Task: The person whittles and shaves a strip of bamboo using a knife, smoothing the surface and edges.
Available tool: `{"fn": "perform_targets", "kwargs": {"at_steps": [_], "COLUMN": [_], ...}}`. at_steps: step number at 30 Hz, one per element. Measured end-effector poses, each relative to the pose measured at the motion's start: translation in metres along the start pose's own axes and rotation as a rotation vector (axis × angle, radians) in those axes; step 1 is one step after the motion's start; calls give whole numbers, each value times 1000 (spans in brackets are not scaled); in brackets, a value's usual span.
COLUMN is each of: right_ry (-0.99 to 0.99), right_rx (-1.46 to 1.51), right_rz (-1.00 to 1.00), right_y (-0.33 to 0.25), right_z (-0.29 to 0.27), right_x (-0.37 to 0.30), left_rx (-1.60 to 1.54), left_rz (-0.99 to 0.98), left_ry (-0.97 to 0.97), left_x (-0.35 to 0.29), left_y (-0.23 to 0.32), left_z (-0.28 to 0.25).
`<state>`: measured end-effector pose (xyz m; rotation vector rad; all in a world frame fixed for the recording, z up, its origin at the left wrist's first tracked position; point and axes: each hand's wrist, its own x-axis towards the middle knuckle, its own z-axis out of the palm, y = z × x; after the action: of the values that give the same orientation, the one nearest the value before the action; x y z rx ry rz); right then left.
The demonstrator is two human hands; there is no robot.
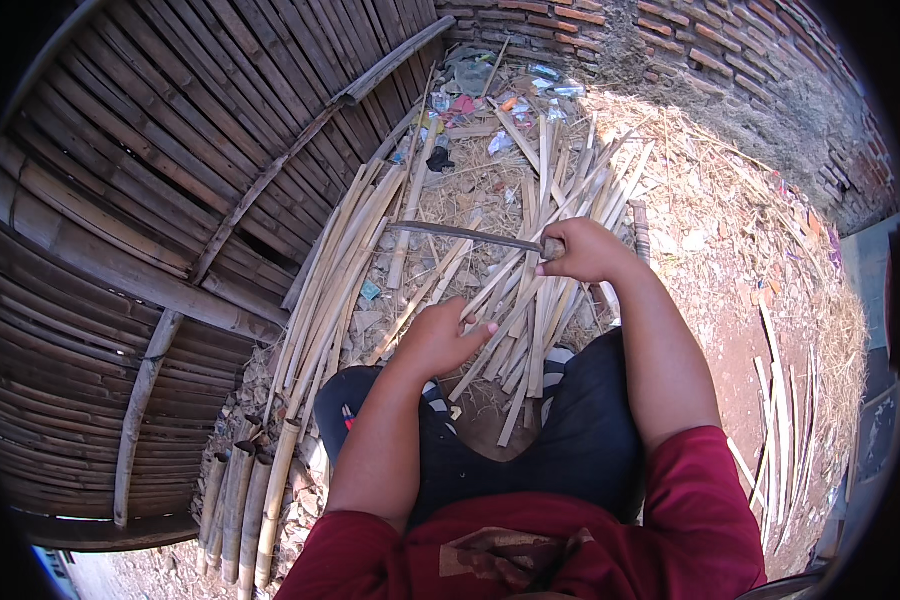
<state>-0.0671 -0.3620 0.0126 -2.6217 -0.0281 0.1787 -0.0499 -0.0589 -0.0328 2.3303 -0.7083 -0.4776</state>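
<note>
My right hand [585, 250] is closed round the short handle of a long knife [470, 235], its dark narrow blade pointing left across the scene. Lower and to the left, my left hand [440, 337] has its fingers curled and its thumb out to the right, at the end of a pale bamboo strip [498, 281] that slants up toward the knife handle. Part of that grip is hidden behind the hand. Beneath both hands, between my knees, lies a loose pile of split bamboo strips [535, 345], crossing each other at many angles.
Longer bamboo slats [330, 290] lie along the left, beside a bamboo wall [170, 150]. Several bamboo poles [238, 500] stand at lower left. Litter [470, 105] lies at the back below a brick wall [720, 45]. Thin strips [780, 430] rest on the ground at right.
</note>
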Motion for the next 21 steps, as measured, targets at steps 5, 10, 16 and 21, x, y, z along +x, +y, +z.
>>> {"fn": "perform_targets", "kwargs": {"at_steps": [5, 10, 16, 21], "right_ry": [126, 39, 288, 125], "right_rx": [12, 4, 88, -29], "right_rz": [69, 31, 131, -51], "right_y": [0, -13, 16, -24], "right_z": [-6, -16, -17, -10], "right_x": [-5, -9, -10, -13], "left_rx": [-46, -60, -74, -148], "left_rz": [-3, -16, -18, -19], "left_ry": [32, 40, 45, 52], "left_x": [1, 1, 0, 1], "left_y": [-5, -4, -3, -1], "left_z": [1, -4, -3, -4]}}
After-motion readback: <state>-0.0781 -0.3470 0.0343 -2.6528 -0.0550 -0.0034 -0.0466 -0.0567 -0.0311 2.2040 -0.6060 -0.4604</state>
